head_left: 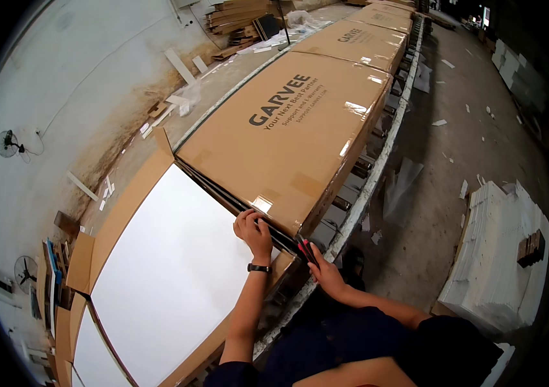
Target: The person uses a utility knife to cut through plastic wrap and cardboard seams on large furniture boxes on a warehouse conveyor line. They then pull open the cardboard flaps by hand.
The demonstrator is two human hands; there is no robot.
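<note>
In front of me lies an open long brown carton [121, 215] with a white flat panel [178, 258] inside it. A closed, taped carton [274, 142] butts up against its far end. My left hand [253, 235], with a dark wristband, reaches over the panel. Its fingers curl onto the end flap [213, 188] of the open carton, at the narrow dark gap between the two. Beside the closed carton's near right corner, my right hand [328, 276] is closed round a red-and-black utility knife [307, 249]. The knife's tip points at that corner and is too small to make out clearly.
Several closed cartons [358, 42] follow in line along the roller conveyor [381, 158]. A stack of white sheets [490, 258] stands on the floor at right, a dark block [531, 249] on it. Wall fans [9, 144] and flattened cardboard [239, 19] are on the left side.
</note>
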